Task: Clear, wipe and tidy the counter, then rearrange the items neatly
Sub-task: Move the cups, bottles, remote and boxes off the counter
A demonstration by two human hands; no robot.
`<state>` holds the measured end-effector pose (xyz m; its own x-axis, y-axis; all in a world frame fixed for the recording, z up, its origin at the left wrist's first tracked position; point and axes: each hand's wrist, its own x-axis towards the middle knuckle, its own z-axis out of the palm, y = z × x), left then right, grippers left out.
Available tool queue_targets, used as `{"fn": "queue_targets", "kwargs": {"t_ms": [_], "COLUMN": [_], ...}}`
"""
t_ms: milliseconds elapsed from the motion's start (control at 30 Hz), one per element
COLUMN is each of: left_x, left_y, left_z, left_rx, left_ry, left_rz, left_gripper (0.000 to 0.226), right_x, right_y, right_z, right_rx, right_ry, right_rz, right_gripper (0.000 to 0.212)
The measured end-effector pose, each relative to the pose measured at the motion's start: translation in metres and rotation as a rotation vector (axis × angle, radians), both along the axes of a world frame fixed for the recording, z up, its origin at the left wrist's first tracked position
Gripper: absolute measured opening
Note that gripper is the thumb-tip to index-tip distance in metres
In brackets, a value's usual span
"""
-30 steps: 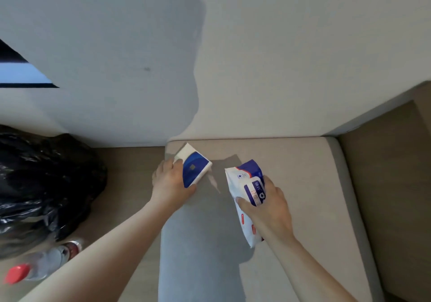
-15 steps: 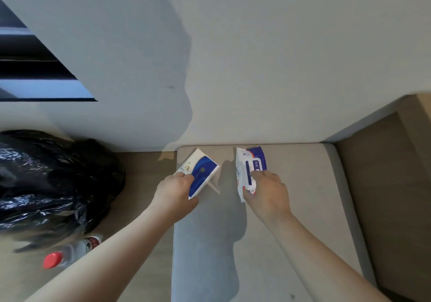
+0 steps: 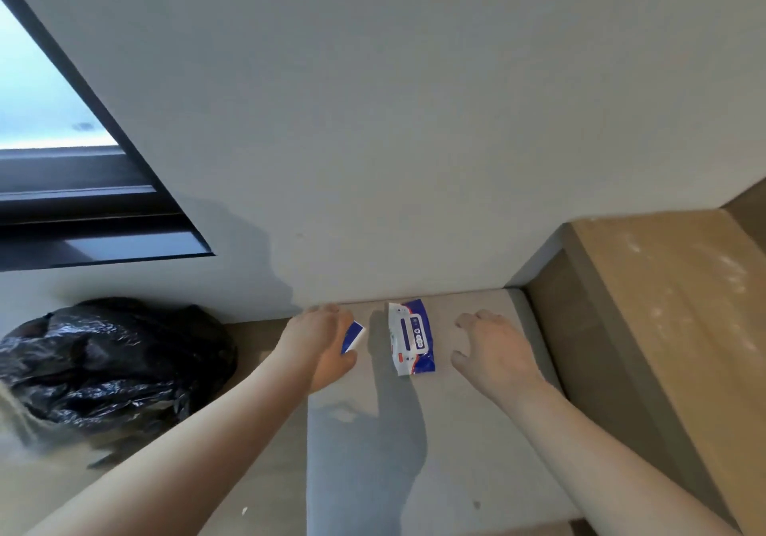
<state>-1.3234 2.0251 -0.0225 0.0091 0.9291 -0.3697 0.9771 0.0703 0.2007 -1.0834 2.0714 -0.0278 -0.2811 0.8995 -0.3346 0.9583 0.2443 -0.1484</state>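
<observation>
Left hand (image 3: 319, 345) grips blue box (image 3: 353, 336); right hand (image 3: 493, 349) spread beside wipes pack (image 3: 410, 336).

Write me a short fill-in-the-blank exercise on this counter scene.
The wipes pack lies on the counter ____ the box and the right hand.
The right hand holds ____.
The bag left of the counter is ____.
Missing words: between; nothing; black.
</observation>
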Motion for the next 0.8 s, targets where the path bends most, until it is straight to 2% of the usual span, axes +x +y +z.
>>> {"fn": "queue_targets", "kwargs": {"t_ms": [233,367,600,800], "left_x": [0.033,0.053,0.139,0.223], "left_y": [-0.017,-0.027,-0.049,-0.099], "left_z": [0.09,0.125,0.17,0.196], "left_rx": [0.101,0.181,0.23,0.238], "left_ry": [-0.062,-0.087,-0.151,-0.264], "left_rz": [-0.18,-0.342,-0.717,-0.983], "left_gripper": [0.044,0.045,0.047,0.05], "right_x": [0.033,0.052,0.097,0.141], "right_y": [-0.057,-0.109,-0.219,-0.316], "right_z": [0.102,0.141,0.179,0.199], "right_rx": [0.055,0.118,0.161,0.208], "right_ry": [0.062,0.074,0.078,0.077], "right_rz": [-0.11,-0.233,-0.593,-0.894], "right_gripper": [0.053,0.05,0.041,0.043]}}
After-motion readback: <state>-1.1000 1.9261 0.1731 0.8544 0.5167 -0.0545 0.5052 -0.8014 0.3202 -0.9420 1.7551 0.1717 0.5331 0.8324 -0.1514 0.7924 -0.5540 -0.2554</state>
